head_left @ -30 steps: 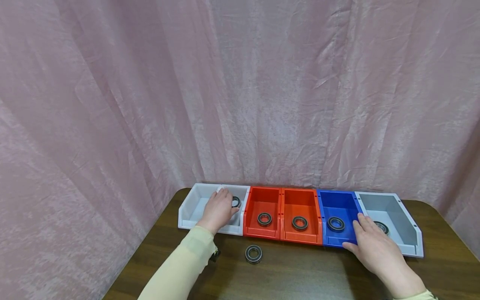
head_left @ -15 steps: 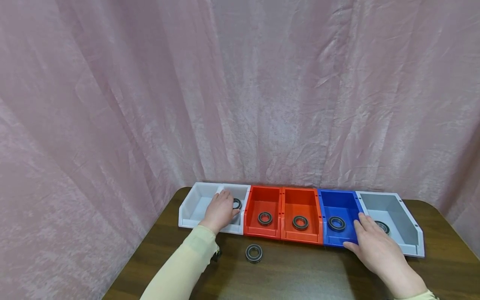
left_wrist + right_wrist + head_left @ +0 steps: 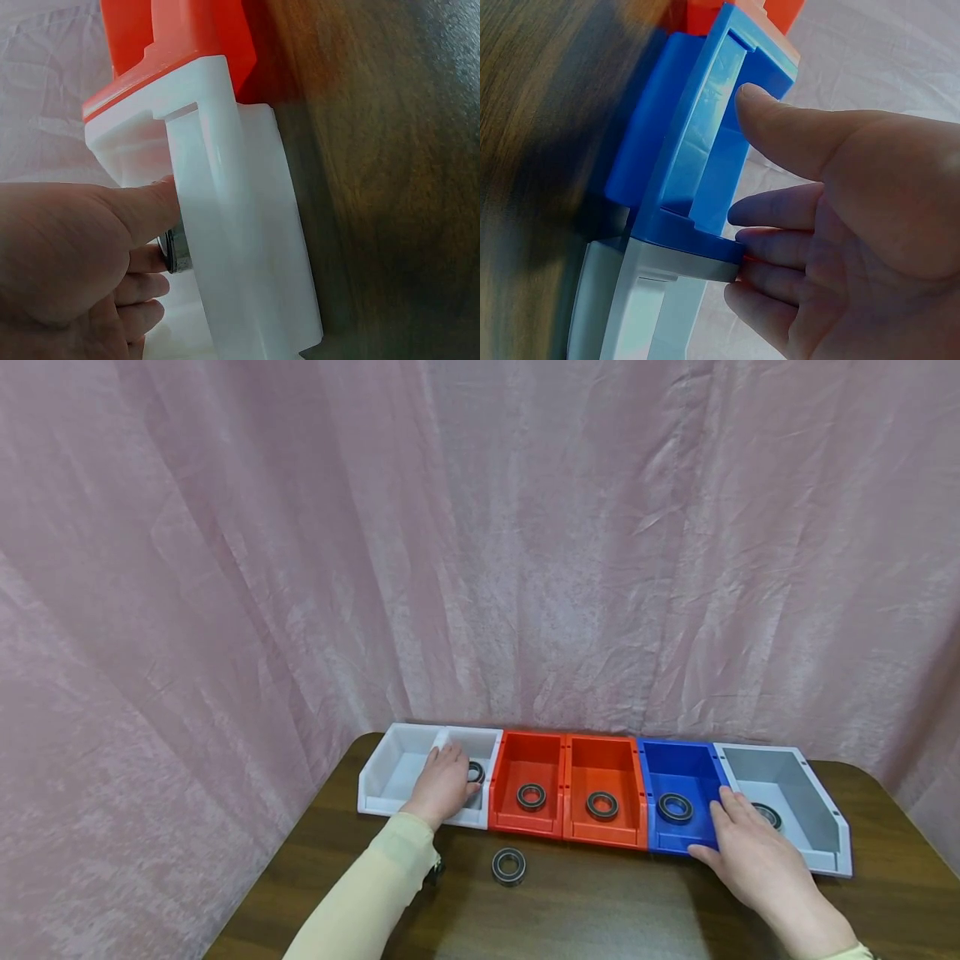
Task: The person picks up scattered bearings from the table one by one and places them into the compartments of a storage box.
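Note:
In the head view my left hand (image 3: 441, 785) reaches into the second white bin (image 3: 491, 752). A dark-rimmed ball bearing (image 3: 476, 772) shows at its right side. In the left wrist view that bearing sits edge-on between thumb and fingers, partly hidden by the bin's front wall; my hand seems to pinch it. My right hand (image 3: 757, 852) hovers at the wall between the blue bin (image 3: 682, 760) and the grey bin (image 3: 817, 810), fingers extended and holding nothing. Beyond it, a bearing (image 3: 767, 815) in the grey bin is partly covered. The blue bin holds another bearing (image 3: 675, 808).
Two red-orange bins, the left one (image 3: 517, 752) with a bearing (image 3: 531, 797) and the right one (image 3: 600, 756) with a bearing (image 3: 602, 806), stand mid-row. One loose bearing (image 3: 509, 867) lies on the wooden table (image 3: 600, 902). A pink curtain (image 3: 525, 568) hangs behind.
My left hand and the bearing at it have shifted slightly toward the front of the white bin. My right hand stays nearly still.

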Available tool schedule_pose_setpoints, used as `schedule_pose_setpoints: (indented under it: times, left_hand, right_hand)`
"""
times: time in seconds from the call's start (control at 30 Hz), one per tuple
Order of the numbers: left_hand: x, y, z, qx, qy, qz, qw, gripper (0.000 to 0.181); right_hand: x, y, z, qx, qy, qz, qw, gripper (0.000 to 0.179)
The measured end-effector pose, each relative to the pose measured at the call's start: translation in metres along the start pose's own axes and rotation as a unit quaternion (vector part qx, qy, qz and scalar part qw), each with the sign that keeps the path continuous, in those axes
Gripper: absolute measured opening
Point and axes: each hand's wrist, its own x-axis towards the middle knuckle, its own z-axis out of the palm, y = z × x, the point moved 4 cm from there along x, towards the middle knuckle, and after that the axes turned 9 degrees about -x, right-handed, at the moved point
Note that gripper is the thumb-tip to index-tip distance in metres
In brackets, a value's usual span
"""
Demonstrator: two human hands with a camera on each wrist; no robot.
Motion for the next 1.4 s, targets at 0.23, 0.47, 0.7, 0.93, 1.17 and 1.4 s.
schedule_pose_setpoints:
  times: [0.23, 0.47, 0.7, 0.93, 1.17, 1.4]
  left_hand:
    - [-0.001, 0.0, 0.003, 0.011, 0.0, 0.002, 0.9999, 0.055]
    - [-0.002, -0.001, 0.009, 0.038, 0.001, 0.005, 0.9993, 0.051]
    - [-0.003, -0.002, 0.017, 0.076, 0.011, 0.006, 0.997, 0.048]
    - [-0.002, 0.0, 0.016, 0.094, 0.006, -0.001, 0.9955, 0.046]
    - [0.001, 0.002, 0.016, 0.097, -0.015, -0.015, 0.9951, 0.041]
    - [0.003, 0.002, 0.02, 0.099, -0.029, -0.023, 0.9944, 0.031]
  right_hand:
    - [0.0, 0.0, 0.001, 0.001, -0.007, 0.004, 1.0, 0.075]
    - [0.0, 0.0, 0.002, -0.001, -0.005, 0.001, 1.0, 0.073]
    - [0.001, -0.001, 0.001, 0.0, -0.007, 0.001, 1.0, 0.073]
    - [0.0, 0.0, 0.001, 0.002, -0.003, 0.001, 1.0, 0.073]
    - [0.0, 0.0, 0.002, 0.001, -0.004, 0.005, 1.0, 0.075]
    - [0.0, 0.0, 0.002, 0.0, -0.008, 0.004, 1.0, 0.075]
